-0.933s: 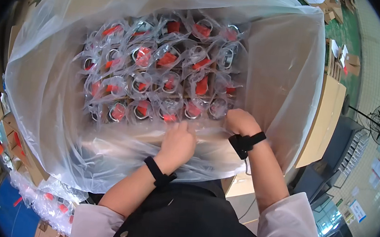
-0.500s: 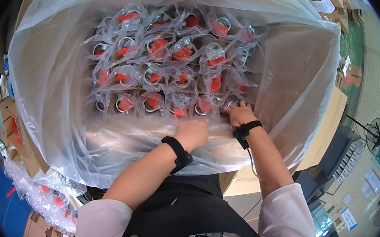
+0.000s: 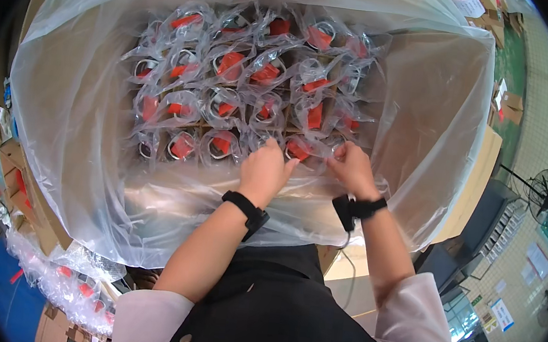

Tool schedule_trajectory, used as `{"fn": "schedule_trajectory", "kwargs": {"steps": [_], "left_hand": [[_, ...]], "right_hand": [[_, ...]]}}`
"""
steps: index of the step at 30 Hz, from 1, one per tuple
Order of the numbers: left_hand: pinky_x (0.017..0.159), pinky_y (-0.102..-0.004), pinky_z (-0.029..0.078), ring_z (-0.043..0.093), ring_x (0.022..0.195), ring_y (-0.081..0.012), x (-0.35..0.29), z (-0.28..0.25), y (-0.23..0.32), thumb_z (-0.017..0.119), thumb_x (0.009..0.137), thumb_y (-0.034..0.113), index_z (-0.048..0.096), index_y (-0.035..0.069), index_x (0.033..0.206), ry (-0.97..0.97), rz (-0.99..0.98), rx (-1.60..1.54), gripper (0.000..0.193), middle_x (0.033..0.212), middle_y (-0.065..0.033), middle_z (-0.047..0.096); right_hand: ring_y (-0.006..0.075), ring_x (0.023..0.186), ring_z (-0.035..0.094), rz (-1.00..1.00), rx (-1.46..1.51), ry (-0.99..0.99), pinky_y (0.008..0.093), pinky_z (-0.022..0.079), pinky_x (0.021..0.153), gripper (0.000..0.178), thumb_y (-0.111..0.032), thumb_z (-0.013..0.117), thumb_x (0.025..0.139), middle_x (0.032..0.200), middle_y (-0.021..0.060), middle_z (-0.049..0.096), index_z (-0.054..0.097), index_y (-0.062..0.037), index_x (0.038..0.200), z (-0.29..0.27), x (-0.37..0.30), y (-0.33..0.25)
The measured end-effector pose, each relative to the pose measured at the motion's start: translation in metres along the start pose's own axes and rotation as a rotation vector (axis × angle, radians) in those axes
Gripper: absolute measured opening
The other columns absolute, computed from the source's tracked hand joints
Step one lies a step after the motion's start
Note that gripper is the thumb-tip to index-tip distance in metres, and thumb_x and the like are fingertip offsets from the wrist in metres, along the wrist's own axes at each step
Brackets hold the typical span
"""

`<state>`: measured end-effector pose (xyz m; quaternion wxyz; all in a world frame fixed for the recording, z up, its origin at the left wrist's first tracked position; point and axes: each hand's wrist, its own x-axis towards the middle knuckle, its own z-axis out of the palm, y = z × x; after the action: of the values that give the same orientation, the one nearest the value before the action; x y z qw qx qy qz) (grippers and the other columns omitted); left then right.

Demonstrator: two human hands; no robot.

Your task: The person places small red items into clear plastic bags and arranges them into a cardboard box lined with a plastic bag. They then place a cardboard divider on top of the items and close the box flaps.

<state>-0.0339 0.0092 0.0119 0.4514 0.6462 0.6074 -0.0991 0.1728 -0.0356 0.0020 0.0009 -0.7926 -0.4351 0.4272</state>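
Observation:
A large cardboard box with a cloudy plastic liner holds rows of round-rimmed items in clear bags, each showing a red piece, such as one bagged item near the middle. My left hand is over the front row, its fingers bent down against the bagging and its thumb held apart; the fingertips are partly hidden. At the front right corner my right hand pinches the clear plastic bag of the last item in that row. Between my hands sits another bagged item with a red piece.
Cardboard dividers separate the bagged items. More bagged items lie at the lower left, beside a blue surface. A black fan stands at the right. A cable hangs from my right wristband.
My left hand has moved up and slightly left onto the front row, its thumb now apart. My right hand has drawn its fingers together on the plastic at the corner.

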Motion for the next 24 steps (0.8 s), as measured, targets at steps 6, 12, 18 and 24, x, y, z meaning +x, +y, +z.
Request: {"fn": "schedule_trajectory", "kwargs": {"steps": [6, 12, 18, 24], "left_hand": [[0.070, -0.0482, 0.054, 0.066, 0.077, -0.0400, 0.019, 0.024, -0.015, 0.057, 0.080, 0.015, 0.067, 0.000, 0.077, 0.071, 0.136, 0.123, 0.018, 0.079, -0.0231, 0.067], [0.071, -0.0443, 0.055, 0.068, 0.081, -0.0369, 0.011, 0.011, -0.012, 0.055, 0.081, 0.012, 0.069, 0.002, 0.084, 0.031, 0.100, 0.163, 0.018, 0.087, -0.0208, 0.069], [0.070, -0.0472, 0.054, 0.066, 0.079, -0.0386, 0.007, 0.019, -0.010, 0.055, 0.081, 0.014, 0.065, 0.001, 0.085, 0.009, 0.218, 0.108, 0.017, 0.087, -0.0226, 0.066], [0.074, -0.0453, 0.054, 0.065, 0.086, -0.0391, 0.009, 0.036, -0.003, 0.054, 0.081, 0.006, 0.063, -0.001, 0.091, -0.022, 0.225, 0.070, 0.015, 0.100, -0.0225, 0.061]], "right_hand": [[0.0355, 0.093, 0.066, -0.394, -0.543, -0.538, 0.0436, 0.053, 0.079, 0.023, -0.009, 0.057, 0.077, 0.099, 0.0180, 0.069, 0.072, -0.0036, 0.095, 0.048, 0.002, -0.047], [0.0298, 0.099, 0.067, -0.189, -0.778, -0.592, 0.0397, 0.053, 0.083, 0.029, -0.022, 0.055, 0.084, 0.107, 0.0135, 0.069, 0.072, -0.0084, 0.104, 0.061, 0.034, -0.071], [0.0262, 0.104, 0.065, -0.291, -0.891, -0.542, 0.0393, 0.052, 0.082, 0.034, -0.020, 0.051, 0.088, 0.113, 0.0130, 0.067, 0.063, -0.0075, 0.117, 0.065, 0.035, -0.052], [0.0343, 0.094, 0.065, -0.468, -0.501, -0.387, 0.0455, 0.052, 0.082, 0.033, -0.009, 0.058, 0.077, 0.102, 0.0166, 0.068, 0.062, -0.0036, 0.109, 0.014, -0.004, -0.037]]}}
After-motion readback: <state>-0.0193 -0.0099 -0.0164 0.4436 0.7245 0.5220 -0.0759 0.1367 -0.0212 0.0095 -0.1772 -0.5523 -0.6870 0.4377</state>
